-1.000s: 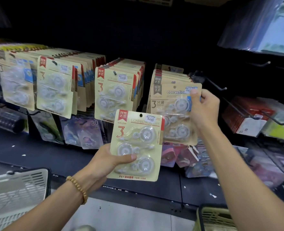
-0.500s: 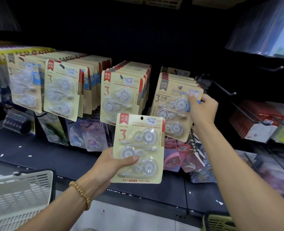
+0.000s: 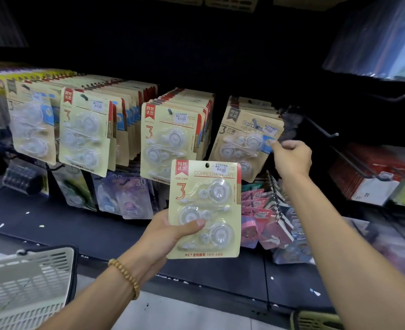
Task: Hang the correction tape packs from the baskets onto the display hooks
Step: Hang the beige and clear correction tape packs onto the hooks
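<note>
Step in hand: a judgement, the cream card correction tape pack with three clear plastic dispensers and a red "3" (image 3: 205,209) is next to be hung; it sits at centre frame, in front of the shelf.
Left hand: the left hand (image 3: 167,231) grips the pack's lower left, thumb across the blister and fingers behind.
Right hand: the right hand (image 3: 291,158), right of centre, has curled fingers whose tips touch the right edge of the front card of the kraft-brown pack stack (image 3: 245,136); whether it pinches that card I cannot tell.
Doing it well: lift the held pack upright, line up the dark hole in its top edge with the tip of the hook carrying the matching red-label stack (image 3: 173,141), then slide it straight back so the card does not bend.
Risk: likely snagging on the front card.
Count, held packs: one.
Count, hanging stacks of three-dispenser packs: four.
Count, bare black hooks (image 3: 320,126): at least two, upper right.
Count, baskets: two, a pale grey slatted basket (image 3: 27,282) lower left, a green basket rim (image 3: 315,319) at bottom right.
</note>
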Available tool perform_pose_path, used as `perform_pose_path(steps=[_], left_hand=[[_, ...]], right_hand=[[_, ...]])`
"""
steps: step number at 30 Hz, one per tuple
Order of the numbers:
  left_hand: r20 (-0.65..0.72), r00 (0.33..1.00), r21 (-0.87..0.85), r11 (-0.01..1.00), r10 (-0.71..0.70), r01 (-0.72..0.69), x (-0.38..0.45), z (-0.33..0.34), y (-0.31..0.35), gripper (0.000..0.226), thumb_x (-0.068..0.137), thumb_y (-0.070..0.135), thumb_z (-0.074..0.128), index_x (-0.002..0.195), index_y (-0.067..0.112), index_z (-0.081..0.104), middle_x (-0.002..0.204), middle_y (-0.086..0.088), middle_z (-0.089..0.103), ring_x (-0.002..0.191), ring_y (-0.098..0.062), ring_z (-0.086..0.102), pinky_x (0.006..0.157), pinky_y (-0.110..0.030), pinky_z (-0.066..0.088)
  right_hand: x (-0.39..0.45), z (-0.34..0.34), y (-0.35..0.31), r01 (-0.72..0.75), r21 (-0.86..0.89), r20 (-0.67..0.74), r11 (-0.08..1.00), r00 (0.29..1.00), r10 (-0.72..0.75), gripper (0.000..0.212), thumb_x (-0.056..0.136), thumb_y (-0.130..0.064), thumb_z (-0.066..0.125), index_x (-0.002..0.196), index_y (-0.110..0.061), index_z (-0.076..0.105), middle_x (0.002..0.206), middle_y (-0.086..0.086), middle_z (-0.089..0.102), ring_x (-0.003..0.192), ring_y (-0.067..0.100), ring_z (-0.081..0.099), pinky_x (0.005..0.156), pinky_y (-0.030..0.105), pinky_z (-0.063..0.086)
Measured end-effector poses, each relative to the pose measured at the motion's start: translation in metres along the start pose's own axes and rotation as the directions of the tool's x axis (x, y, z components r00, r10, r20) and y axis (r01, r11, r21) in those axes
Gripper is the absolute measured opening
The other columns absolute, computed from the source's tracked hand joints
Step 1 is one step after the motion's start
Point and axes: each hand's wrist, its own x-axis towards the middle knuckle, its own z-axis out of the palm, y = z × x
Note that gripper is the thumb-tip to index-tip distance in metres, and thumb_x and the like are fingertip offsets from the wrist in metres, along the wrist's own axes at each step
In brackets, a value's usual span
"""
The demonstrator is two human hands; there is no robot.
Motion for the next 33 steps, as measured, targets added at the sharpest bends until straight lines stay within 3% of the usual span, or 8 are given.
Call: perform_pose_path(steps=[3, 6, 8, 14, 18, 22, 27, 33], left_hand=[[0.026, 1.000, 0.012, 1.000, 0.000, 0.000, -0.001, 0.010, -0.001, 0.047, 0.073, 0.017, 0.078, 0.119, 0.009, 0.069, 0.112, -0.009, 0.076, 0.106, -0.028, 0.073, 0.102, -0.050, 0.052], [0.042, 0.999, 0.014, 1.000, 0.004, -0.005, -0.002, 0.022, -0.004, 0.046, 0.074, 0.017, 0.078, 0.118, 0.010, 0.069, 0.111, -0.009, 0.076, 0.106, -0.027, 0.073, 0.101, -0.048, 0.053], [0.056, 0.998, 0.008, 1.000, -0.002, 0.002, -0.001, 0.030, -0.008, 0.044, 0.077, 0.016, 0.077, 0.119, 0.009, 0.069, 0.112, -0.009, 0.076, 0.107, -0.027, 0.073, 0.101, -0.047, 0.053], [0.017, 1.000, 0.029, 1.000, -0.007, 0.007, 0.004, 0.048, -0.019, 0.028, 0.089, 0.012, 0.073, 0.117, 0.010, 0.071, 0.110, -0.007, 0.077, 0.104, -0.024, 0.073, 0.097, -0.042, 0.055], [-0.181, 0.983, 0.138, 0.990, 0.018, 0.007, 0.012, 0.048, -0.028, 0.016, 0.096, 0.024, 0.067, 0.109, 0.015, 0.070, 0.104, -0.008, 0.076, 0.099, -0.021, 0.073, 0.081, -0.027, 0.058], [-0.290, 0.957, 0.183, 0.982, 0.012, 0.043, 0.009, 0.034, -0.039, 0.011, 0.099, 0.022, 0.062, 0.108, 0.016, 0.067, 0.105, -0.007, 0.072, 0.100, -0.019, 0.070, 0.083, -0.030, 0.055], [-0.333, 0.942, 0.200, 0.974, -0.033, 0.104, -0.006, 0.018, -0.054, 0.007, 0.100, 0.023, 0.061, 0.100, 0.019, 0.066, 0.105, -0.003, 0.071, 0.099, -0.017, 0.069, 0.089, -0.035, 0.054], [-0.322, 0.945, 0.201, 0.973, -0.047, 0.117, -0.011, 0.012, -0.058, 0.008, 0.100, 0.022, 0.061, 0.106, 0.018, 0.064, 0.107, -0.001, 0.070, 0.097, -0.014, 0.069, 0.082, -0.027, 0.053]], right_hand=[[-0.033, -0.018, 0.016, 0.016, 0.054, 0.176, 0.998, 0.984, -0.025, 0.016, 0.095, -0.033, 0.066, 0.095, -0.017, 0.069, 0.090, -0.001, 0.073, 0.088, 0.017, 0.069, 0.086, 0.039, 0.058], [-0.075, -0.033, 0.024, -0.053, 0.118, 0.514, 0.992, 0.857, -0.016, 0.022, 0.100, -0.034, 0.062, 0.098, -0.016, 0.074, 0.089, -0.003, 0.078, 0.087, 0.016, 0.074, 0.080, 0.031, 0.059], [-0.093, -0.038, 0.027, -0.117, 0.190, 0.610, 0.975, 0.792, -0.024, 0.020, 0.098, -0.031, 0.064, 0.108, -0.016, 0.074, 0.099, 0.000, 0.079, 0.095, 0.019, 0.075, 0.084, 0.036, 0.060], [-0.101, -0.047, 0.032, -0.209, 0.323, 0.548, 0.923, 0.836, -0.002, 0.019, 0.094, -0.016, 0.070, 0.112, -0.012, 0.070, 0.101, 0.008, 0.078, 0.094, 0.026, 0.076, 0.082, 0.046, 0.062], [-0.080, -0.051, 0.024, -0.086, 0.300, 0.394, 0.950, 0.918, -0.041, 0.017, 0.093, -0.019, 0.072, 0.109, -0.013, 0.069, 0.098, 0.004, 0.078, 0.091, 0.020, 0.076, 0.080, 0.045, 0.062], [-0.061, -0.050, -0.004, 0.048, 0.304, 0.333, 0.952, 0.930, -0.153, 0.020, 0.093, -0.024, 0.073, 0.111, -0.018, 0.069, 0.104, -0.001, 0.076, 0.096, 0.015, 0.074, 0.074, 0.035, 0.063], [-0.042, -0.033, -0.021, 0.045, 0.313, 0.309, 0.949, 0.940, -0.147, 0.018, 0.093, -0.025, 0.073, 0.109, -0.019, 0.072, 0.102, -0.004, 0.077, 0.097, 0.015, 0.074, 0.088, 0.043, 0.060], [-0.033, -0.020, -0.008, 0.004, 0.321, 0.284, 0.947, 0.954, -0.100, 0.019, 0.093, -0.026, 0.073, 0.110, -0.018, 0.071, 0.103, -0.003, 0.076, 0.097, 0.016, 0.073, 0.087, 0.042, 0.060]])
